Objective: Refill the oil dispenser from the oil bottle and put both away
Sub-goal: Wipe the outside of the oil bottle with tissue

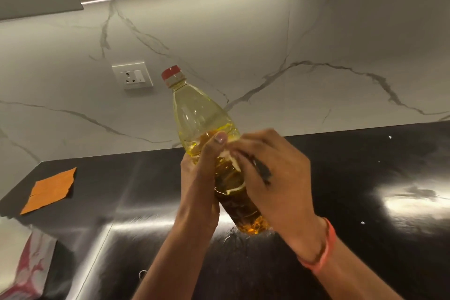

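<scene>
Left hand wraps the oil bottle at mid-body, fingers curled round it, thumb pressed flat on the front. Right hand closes on the same bottle from the other side, fingers bent over the label zone, a dark smear across its back. Bottle tilts away from both hands, base low and nearest the wrists, neck pointing up and off to the left of the left hand.

Red cap sits on the neck, well above both hands; seems screwed on, though I cannot tell how tightly. Oil fills roughly the lower two-thirds.

Progress, as a judgement: either pouring has not begun or it is finished and the bottle is recapped; nothing here settles which. Oil dispenser is not in view, so its fill level is unknown. Bottle is held just above the black counter, so it is not put away.

Hard to read: label under the right fingers is hidden, only a pale torn edge shows. Bottle base blurs against counter glare. Orange cloth lies far left of the left hand; a pink-and-white item at the lower left is cut off and unidentifiable. Wall socket sits beyond, left of the cap.
</scene>
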The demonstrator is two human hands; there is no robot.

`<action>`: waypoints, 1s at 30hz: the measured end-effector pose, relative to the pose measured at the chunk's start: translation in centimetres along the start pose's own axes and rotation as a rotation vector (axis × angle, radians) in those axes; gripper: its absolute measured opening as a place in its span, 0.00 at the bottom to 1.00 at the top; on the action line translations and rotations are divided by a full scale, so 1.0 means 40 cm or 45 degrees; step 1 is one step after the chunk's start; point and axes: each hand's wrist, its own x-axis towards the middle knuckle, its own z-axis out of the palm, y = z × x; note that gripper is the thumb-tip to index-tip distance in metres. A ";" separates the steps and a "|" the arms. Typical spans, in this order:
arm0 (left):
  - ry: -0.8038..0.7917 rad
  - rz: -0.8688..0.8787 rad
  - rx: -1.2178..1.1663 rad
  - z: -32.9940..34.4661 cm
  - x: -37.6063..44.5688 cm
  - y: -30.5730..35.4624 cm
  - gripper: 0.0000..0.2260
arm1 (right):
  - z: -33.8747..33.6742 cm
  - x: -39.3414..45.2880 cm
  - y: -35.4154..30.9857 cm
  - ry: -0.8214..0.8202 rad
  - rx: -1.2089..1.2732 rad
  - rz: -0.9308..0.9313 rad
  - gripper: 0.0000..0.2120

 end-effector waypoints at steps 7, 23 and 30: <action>-0.044 -0.047 -0.088 -0.025 -0.020 0.038 0.22 | -0.021 0.004 0.050 -0.247 0.413 0.573 0.08; -0.076 -0.006 0.105 -0.011 -0.068 0.022 0.26 | -0.010 0.117 -0.039 0.033 0.406 0.199 0.07; -0.134 -0.027 0.017 -0.033 -0.063 0.051 0.27 | -0.041 -0.013 -0.012 0.027 0.234 0.002 0.06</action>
